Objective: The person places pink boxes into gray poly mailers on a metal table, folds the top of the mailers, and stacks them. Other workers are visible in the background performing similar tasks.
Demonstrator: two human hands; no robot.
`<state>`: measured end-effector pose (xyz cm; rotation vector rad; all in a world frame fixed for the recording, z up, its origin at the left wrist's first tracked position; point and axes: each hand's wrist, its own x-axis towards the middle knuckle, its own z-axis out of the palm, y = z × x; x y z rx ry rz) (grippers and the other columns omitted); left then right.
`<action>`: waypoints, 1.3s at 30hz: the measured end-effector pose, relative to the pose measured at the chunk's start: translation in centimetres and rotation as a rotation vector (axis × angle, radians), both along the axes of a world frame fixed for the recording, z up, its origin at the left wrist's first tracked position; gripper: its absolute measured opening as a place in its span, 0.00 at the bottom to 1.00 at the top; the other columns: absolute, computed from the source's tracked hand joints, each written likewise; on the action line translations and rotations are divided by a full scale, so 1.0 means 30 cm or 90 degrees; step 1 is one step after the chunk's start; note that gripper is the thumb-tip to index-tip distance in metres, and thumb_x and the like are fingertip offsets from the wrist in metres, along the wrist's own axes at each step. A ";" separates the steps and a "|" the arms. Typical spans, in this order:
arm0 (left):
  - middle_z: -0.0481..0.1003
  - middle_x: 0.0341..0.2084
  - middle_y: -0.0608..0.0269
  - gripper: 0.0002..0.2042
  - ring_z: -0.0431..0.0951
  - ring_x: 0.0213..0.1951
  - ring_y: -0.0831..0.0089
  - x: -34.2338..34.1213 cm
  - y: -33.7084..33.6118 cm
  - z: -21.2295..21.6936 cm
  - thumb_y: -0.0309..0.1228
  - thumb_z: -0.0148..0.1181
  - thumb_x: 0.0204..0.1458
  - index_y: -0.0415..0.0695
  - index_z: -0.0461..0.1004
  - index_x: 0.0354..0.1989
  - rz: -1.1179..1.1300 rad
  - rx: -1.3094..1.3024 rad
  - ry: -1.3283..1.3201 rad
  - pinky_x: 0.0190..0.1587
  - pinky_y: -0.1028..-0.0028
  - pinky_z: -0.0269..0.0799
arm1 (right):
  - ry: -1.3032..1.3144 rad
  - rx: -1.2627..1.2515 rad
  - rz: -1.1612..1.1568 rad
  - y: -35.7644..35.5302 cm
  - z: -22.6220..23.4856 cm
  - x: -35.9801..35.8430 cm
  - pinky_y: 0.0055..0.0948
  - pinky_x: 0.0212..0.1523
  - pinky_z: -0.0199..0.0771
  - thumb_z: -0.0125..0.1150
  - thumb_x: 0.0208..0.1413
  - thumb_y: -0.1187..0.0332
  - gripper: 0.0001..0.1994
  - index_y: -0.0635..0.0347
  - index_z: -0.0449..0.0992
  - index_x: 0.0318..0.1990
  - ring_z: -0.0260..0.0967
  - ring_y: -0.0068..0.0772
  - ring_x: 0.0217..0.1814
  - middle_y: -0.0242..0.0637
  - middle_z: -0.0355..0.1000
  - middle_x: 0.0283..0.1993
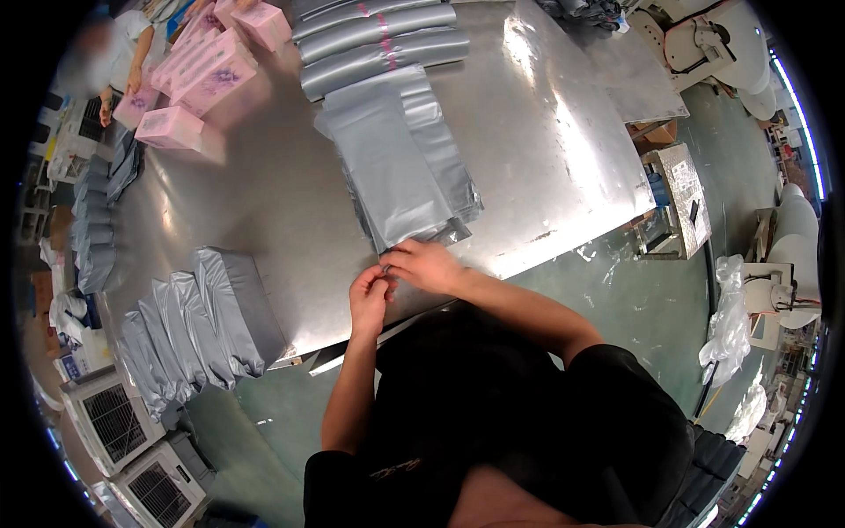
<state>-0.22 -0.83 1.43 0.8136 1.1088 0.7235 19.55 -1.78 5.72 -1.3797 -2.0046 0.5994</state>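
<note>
A loose stack of flat grey plastic mailing bags (392, 167) lies on the metal table, its near end by my hands. My left hand (368, 301) is closed in a pinch at the table's near edge. Fingertip to fingertip with it, my right hand (424, 267) is also closed, just at the bags' near corner. Between the fingertips shows a small dark bit; whether it is a bag's corner or a separate piece I cannot tell. Beyond the stack lie several rolled grey bag bundles (387, 51), banded with pink markings.
Filled grey packages (233, 304) lean in a row at the table's left front corner. Pink boxes (211, 79) sit at the far left, where another person's hand (134, 81) touches them. More grey bundles (95, 224) line the left edge. A metal stand (682, 198) is off to the right.
</note>
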 end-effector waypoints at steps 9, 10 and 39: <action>0.80 0.42 0.60 0.17 0.79 0.37 0.70 -0.117 -0.024 -0.063 0.18 0.52 0.55 0.39 0.78 0.52 -0.093 0.271 0.269 0.38 0.70 0.76 | -0.655 -0.793 0.230 -0.848 -0.018 0.786 0.47 0.54 0.78 0.68 0.55 0.65 0.21 0.53 0.78 0.58 0.75 0.50 0.57 0.42 0.74 0.58; 0.79 0.45 0.59 0.18 0.79 0.40 0.67 -0.107 -0.007 -0.027 0.18 0.54 0.54 0.41 0.79 0.53 -0.097 0.448 0.373 0.42 0.67 0.77 | -0.627 -0.841 0.297 -0.805 0.047 0.832 0.48 0.60 0.74 0.72 0.53 0.62 0.25 0.54 0.78 0.60 0.73 0.50 0.61 0.43 0.75 0.59; 0.74 0.36 0.69 0.10 0.73 0.35 0.79 0.036 0.329 0.027 0.33 0.64 0.64 0.42 0.75 0.47 0.019 -0.014 -0.065 0.37 0.74 0.73 | 0.603 -0.559 -0.247 0.245 -0.026 0.416 0.27 0.25 0.82 0.72 0.59 0.60 0.22 0.60 0.75 0.56 0.69 0.20 0.31 0.27 0.69 0.33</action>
